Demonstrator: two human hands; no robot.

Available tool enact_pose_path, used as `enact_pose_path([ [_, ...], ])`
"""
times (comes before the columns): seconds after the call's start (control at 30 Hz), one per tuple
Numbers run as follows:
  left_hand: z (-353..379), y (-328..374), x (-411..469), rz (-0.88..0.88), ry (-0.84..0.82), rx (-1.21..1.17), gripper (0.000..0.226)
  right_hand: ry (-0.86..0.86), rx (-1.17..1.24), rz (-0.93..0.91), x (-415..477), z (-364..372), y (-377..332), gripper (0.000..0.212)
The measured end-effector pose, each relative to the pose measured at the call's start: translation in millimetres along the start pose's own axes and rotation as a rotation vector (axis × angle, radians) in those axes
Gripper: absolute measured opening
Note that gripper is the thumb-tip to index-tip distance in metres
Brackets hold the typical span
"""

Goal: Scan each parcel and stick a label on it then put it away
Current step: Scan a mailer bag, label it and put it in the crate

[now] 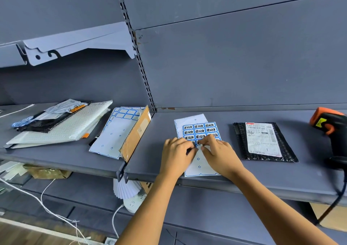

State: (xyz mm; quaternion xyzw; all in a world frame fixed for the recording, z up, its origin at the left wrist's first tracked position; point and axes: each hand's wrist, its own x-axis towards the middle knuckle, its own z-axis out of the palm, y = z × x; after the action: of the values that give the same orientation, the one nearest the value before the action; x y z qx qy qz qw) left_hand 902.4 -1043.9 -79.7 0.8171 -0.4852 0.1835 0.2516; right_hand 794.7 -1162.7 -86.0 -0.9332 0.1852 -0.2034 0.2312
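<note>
Peeling looks under way: left grip (178, 154) and right grip (219, 150) both pinch the label sheet (200, 130), fingers curled. Next, press a freed label onto the parcel (262, 141) right of them.

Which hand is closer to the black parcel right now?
Right. The right hand pinches the label sheet just left of the black parcel, apart from it; the left hand grips the same sheet farther left, beyond the right hand.
</note>
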Motion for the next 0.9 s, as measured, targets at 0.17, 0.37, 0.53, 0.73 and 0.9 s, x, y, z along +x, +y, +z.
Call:
enact_pose_path([
  [0.17,1,0,0,-0.001,0.018,-0.013,0.014,-0.004,-0.017,0.009,0,2,0,0.017],
  [0.37,-3,-1,-2,-0.140,-0.022,-0.135,0.018,0.002,-0.047,0.004,-1,2,-1,0.015],
  [0.53,-8,2,-4,-0.230,-0.022,-0.189,0.020,0.017,-0.056,0.001,-1,3,-1,0.017],
  [0.73,-11,2,-3,-0.273,-0.038,-0.202,0.020,0.007,-0.063,0.011,0,1,-3,0.015],
  [0.9,-14,4,-3,-0.312,-0.048,-0.210,0.019,0.009,-0.067,0.012,-2,0,-4,0.016],
])
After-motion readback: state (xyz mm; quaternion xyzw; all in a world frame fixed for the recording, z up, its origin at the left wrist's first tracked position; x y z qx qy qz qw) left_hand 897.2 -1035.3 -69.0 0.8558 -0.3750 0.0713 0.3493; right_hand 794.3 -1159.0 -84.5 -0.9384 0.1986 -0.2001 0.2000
